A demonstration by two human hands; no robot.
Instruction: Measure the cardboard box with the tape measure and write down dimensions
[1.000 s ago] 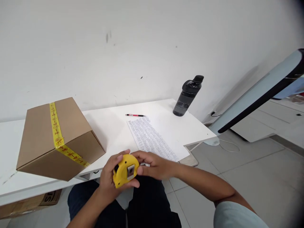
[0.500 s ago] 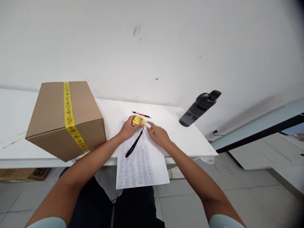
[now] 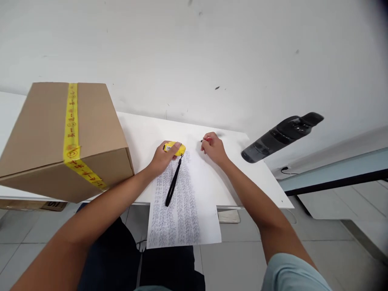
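My left hand (image 3: 163, 157) is closed around a yellow tape measure (image 3: 178, 149) at the top of the handwritten sheet of paper (image 3: 206, 226). A black wrist strap (image 3: 173, 186) hangs from the tape measure and lies across the writing. To the right, my right hand (image 3: 215, 148) is closed on a pen (image 3: 208, 139), whose red barrel shows between the fingers. The rest of the pen is hidden by the hand. The paper's lower part sticks out past the table's front edge, above my legs.
A taped cardboard box (image 3: 93, 121) stands on the white table (image 3: 145, 125) at the left, close to my left forearm. A dark water bottle (image 3: 279, 137) stands at the right end. Behind the table rises a white wall (image 3: 169, 52).
The tape measure went from above my lap to the paper in my left hand. My right hand has left it and picked up the pen. The paper was drawn toward me over the table edge.
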